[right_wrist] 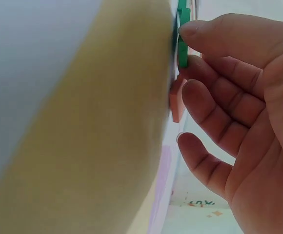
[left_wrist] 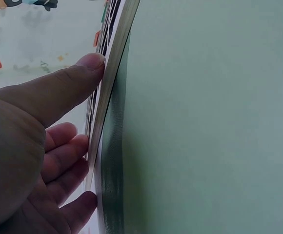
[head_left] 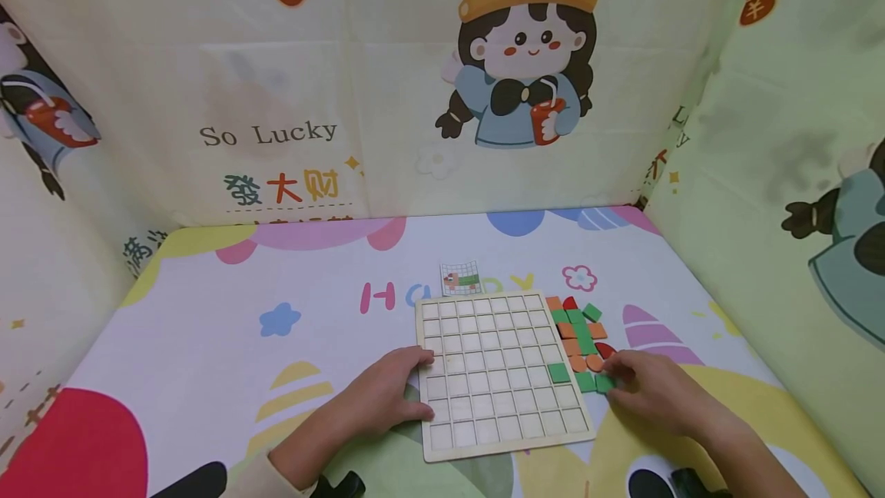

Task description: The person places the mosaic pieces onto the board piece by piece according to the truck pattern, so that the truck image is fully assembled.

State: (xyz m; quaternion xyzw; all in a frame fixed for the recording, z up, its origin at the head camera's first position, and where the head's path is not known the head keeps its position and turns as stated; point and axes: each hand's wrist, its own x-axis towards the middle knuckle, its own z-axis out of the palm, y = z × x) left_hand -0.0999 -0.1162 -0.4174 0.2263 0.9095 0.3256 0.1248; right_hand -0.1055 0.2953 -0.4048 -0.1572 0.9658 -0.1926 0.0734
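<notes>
A wooden grid board (head_left: 508, 452) lies on the patterned cloth, with one green square tile (head_left: 558, 373) in a cell near its right edge. At the board's left edge rests my left hand (head_left: 389, 389), thumb and fingertips spread against the rim; in the left wrist view the thumb (left_wrist: 75, 80) touches the board's side. To the right of the board, my right hand (head_left: 650, 390) pinches a green tile (head_left: 604, 383) at the near end of the loose pieces. The right wrist view has thumb and forefinger at this green tile (right_wrist: 183, 52), an orange piece (right_wrist: 177, 100) close by.
Several loose green, orange and red pieces (head_left: 581, 329) lie along the board's right side. Behind the board is a small card (head_left: 460, 280) printed with a gridded picture. Printed cloth walls (head_left: 387, 83) rise at the back and both sides.
</notes>
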